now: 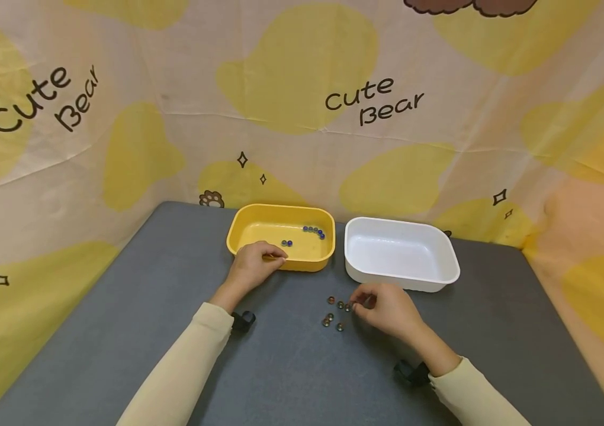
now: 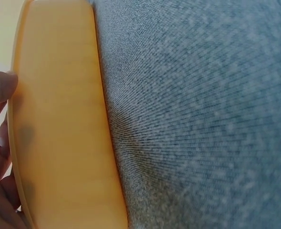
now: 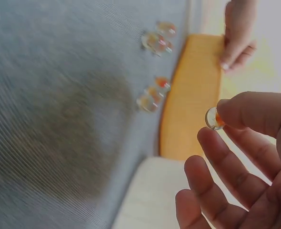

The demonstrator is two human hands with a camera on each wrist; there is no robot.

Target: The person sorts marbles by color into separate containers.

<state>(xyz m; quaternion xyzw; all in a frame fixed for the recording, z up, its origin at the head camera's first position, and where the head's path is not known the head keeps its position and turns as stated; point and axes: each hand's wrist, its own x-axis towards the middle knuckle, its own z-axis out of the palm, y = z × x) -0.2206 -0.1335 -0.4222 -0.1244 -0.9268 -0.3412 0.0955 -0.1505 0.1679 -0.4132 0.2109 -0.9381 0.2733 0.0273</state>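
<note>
In the head view, my left hand (image 1: 256, 264) is at the near rim of the yellow basin (image 1: 307, 265). Its thumb (image 2: 2, 88) laps the rim in the left wrist view, while the other fingers lie inside, partly hidden by the wall. My right hand (image 1: 387, 307) is over the table in front of the white basin. Between thumb and index finger it pinches a clear glass marble (image 3: 212, 119) with an orange swirl; its other fingers are spread. Several similar marbles (image 1: 331, 300) lie on the table left of this hand. Several blue marbles (image 1: 287, 243) sit inside the yellow basin.
A white basin (image 1: 402, 281) stands to the right of the yellow one, a narrow gap between them. Both stand on a grey cloth-covered table (image 1: 280, 367), close to a patterned curtain (image 1: 291, 71) at the back. A dark strap (image 1: 411, 373) is on each wrist.
</note>
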